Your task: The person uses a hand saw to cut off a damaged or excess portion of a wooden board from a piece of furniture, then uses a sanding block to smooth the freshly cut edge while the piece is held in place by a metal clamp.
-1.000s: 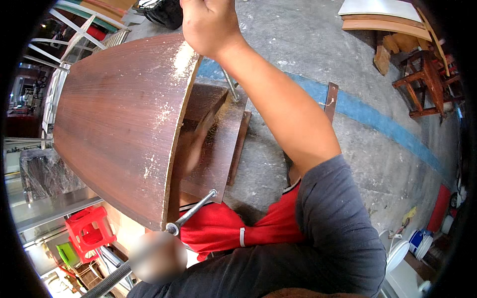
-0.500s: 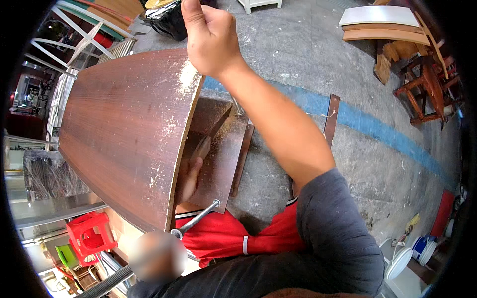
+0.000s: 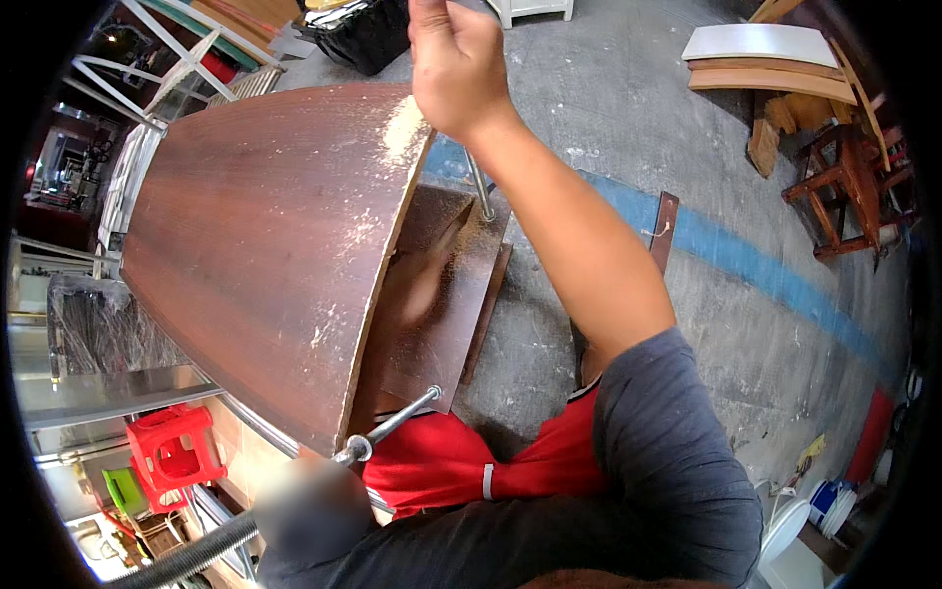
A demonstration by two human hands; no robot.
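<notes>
Right hand raised at the top of the view, grip clenched into a fist; whether anything sits inside it cannot be told. It hovers just above the far corner of the brown tabletop, where pale sawdust lies thickest.

Tabletop: dark reddish-brown veneer, large, curved outline. Its near edge runs diagonally from the sawdust corner down toward the lower left; the raw core shows pale and chipped along it. A lower brown panel sits under that edge, also dusted.

Left hand lies in the shadow below the edge, against the lower panel, blurred; grip state cannot be told.

A metal rod projects near the tabletop's lower corner, a second rod stands beside the right forearm.

Open room: bare concrete floor with a blue stripe to the right. Stacked boards and wooden chairs stand well apart at upper right. A red stool stands at lower left.
</notes>
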